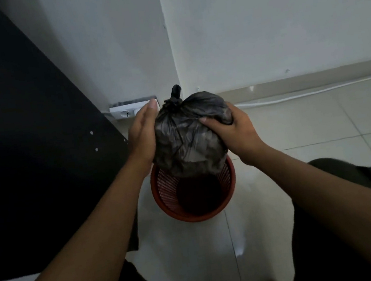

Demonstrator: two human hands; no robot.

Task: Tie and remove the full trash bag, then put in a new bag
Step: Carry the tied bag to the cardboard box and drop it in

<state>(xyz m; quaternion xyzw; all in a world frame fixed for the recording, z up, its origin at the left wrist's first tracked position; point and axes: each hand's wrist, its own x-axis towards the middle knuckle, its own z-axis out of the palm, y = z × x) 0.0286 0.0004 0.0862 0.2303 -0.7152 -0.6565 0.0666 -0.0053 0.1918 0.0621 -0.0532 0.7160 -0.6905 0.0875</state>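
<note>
A full black trash bag, knotted at its top, is held above a red mesh waste bin that stands on the tiled floor. My left hand presses flat against the bag's left side with straight fingers. My right hand grips the bag's upper right side, fingers curled into the plastic. The bag's bottom hides the far rim of the bin. The inside of the bin looks dark and bare.
A dark panel of furniture fills the left. A white power strip lies on the floor at the wall corner, and a white cable runs along the right wall's base. My legs and feet show at the bottom edge.
</note>
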